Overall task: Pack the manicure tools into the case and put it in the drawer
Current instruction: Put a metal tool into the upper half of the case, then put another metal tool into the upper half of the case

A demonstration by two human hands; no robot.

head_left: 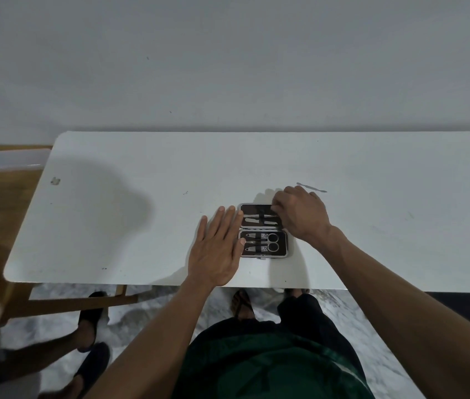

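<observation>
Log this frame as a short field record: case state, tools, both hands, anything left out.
case: manicure case lies open flat on the white table, two halves showing
packed tools: scissors and several slim tools strapped in the near half; more in the far half
left hand: flat, fingers spread, resting at the case's left edge
right hand: fingertips working at the far half's right end; what they pinch is hidden
left out: one slim metal tool on the table beyond the right hand
drawer: not in view
</observation>
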